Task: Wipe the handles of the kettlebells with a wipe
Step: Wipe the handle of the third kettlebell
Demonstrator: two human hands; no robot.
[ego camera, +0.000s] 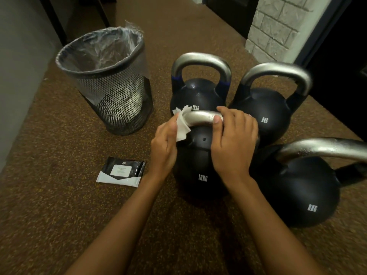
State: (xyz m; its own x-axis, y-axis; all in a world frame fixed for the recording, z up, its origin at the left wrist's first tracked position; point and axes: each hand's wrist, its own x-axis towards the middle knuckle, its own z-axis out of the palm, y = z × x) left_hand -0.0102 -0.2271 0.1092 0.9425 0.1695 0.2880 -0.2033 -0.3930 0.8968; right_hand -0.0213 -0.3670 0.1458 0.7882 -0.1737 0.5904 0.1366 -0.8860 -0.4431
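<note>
Several black kettlebells with steel handles stand on the brown floor. The near 12KG kettlebell point(198, 167) is right in front of me. My left hand point(164, 143) holds a white wipe point(181, 126) wrapped round the left end of its handle point(200, 118). My right hand point(234, 139) grips the right end of that handle, thumb on top. Behind it stands a second 12KG kettlebell point(196, 94) with blue bands on its handle. An 8KG kettlebell point(266, 114) is at the back right and another 8KG kettlebell point(303, 191) at the near right.
A black mesh waste bin point(111, 82) with a clear liner stands to the left of the kettlebells. A black and white wipe packet point(121, 172) lies on the floor near my left forearm. A white brick pillar point(278, 26) rises at the back right, a grey wall point(17, 66) on the left.
</note>
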